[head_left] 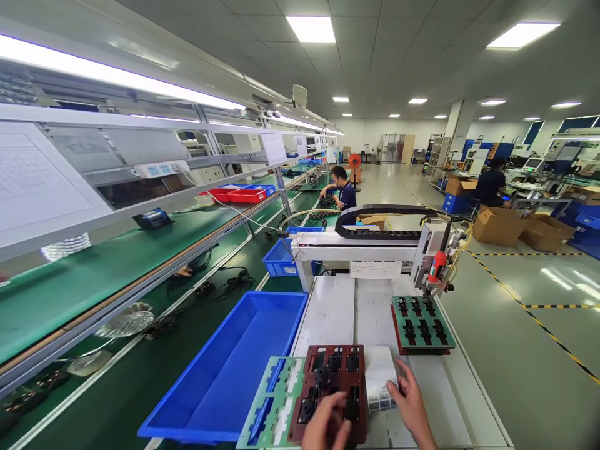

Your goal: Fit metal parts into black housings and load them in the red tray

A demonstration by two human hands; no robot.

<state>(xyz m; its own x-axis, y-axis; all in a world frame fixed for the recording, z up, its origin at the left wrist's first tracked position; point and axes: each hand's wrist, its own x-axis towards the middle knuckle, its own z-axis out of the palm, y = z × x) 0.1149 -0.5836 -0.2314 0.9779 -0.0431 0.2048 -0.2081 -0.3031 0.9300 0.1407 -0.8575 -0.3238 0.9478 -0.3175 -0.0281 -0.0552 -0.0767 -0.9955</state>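
My left hand (324,424) is over the lower part of a brown fixture plate (329,392) that holds several black parts. Its fingers are bent and apart, and nothing shows between them. One black part (322,377) stands higher than the others, just beyond the fingertips. A green cut-out plate (272,400) lies left of the fixture, partly over the blue tray. To the right, my right hand (409,403) has thumb and forefinger spread at the edge of a silvery-white label sheet (379,370). The thumb tip overlaps the sheet; whether it presses on it I cannot tell.
A long blue tray (244,356) stands on the left. A gantry machine (360,251) with a red screwdriver (437,267) spans the back, its head above a green fixture (424,325) with black parts. Beyond it a person (345,192) works at the green conveyor (187,240).
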